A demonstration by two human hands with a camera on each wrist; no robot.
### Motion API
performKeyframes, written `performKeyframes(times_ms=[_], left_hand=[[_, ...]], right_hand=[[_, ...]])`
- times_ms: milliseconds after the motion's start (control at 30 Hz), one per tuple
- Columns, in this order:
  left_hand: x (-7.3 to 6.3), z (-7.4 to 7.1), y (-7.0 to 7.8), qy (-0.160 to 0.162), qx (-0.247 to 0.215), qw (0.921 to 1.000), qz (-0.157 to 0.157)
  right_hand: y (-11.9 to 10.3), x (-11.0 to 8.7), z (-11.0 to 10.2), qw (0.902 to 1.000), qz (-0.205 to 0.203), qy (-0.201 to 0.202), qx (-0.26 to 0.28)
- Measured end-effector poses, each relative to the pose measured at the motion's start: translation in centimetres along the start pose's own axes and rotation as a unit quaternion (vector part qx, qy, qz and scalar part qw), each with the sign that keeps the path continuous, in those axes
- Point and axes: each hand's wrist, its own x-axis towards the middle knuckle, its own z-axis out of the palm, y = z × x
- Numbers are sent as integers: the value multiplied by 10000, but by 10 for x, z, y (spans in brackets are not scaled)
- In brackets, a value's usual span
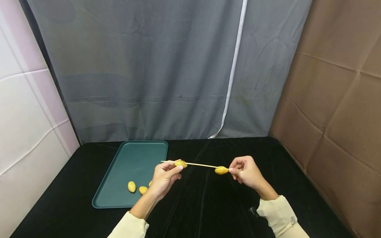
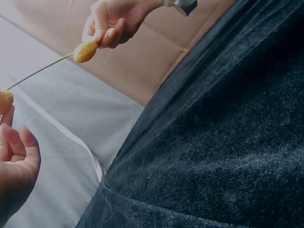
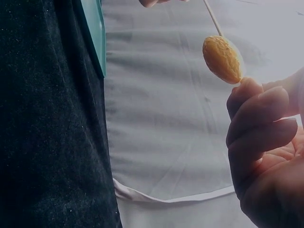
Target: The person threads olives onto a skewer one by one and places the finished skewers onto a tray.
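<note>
A thin wooden skewer (image 1: 202, 165) is held up over the table between both hands. My left hand (image 1: 163, 181) pinches a yellow, wrinkled, oval fruit (image 1: 181, 164) that sits on the skewer near its left tip, which sticks out past the fingers. Toward the other end, a second yellow fruit (image 1: 221, 170) is threaded on the stick. Right beside that fruit, my right hand (image 1: 246, 171) pinches the skewer's end between thumb and forefinger. In the right wrist view the second fruit (image 3: 222, 59) shows its creased skin, just above the fingertips.
To the left lies a dark green tray (image 1: 134, 165), bearing loose yellow fruits (image 1: 132, 186), one partly hidden behind my left wrist. A black cloth (image 1: 238, 211) covers the table. A grey curtain (image 1: 178, 72) hangs behind it, with a brown cloth wall (image 1: 336, 115) on the right.
</note>
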Motion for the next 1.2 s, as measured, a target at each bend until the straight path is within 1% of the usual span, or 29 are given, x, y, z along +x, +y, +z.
performKeyframes(times_ms=[333, 533, 767, 933, 1033, 1200], left_hand=[[3, 3, 0, -112, 42, 9999, -87], [4, 6, 0, -112, 127, 9998, -60], [0, 6, -2, -25, 199, 9998, -59], [0, 6, -3, -54, 207, 9998, 34], [-1, 6, -3, -53, 186, 9998, 43], [0, 9, -3, -119, 163, 9998, 21]], right_hand=[[-1, 0, 2, 9999, 93, 70, -95], [-2, 1, 2, 9997, 150, 128, -117], [-2, -1, 8, 9999, 109, 84, -48], [-4, 0, 12, 9998, 134, 124, -50], [-6, 0, 13, 9998, 167, 100, -39], [-8, 1, 14, 9997, 145, 177, -32]])
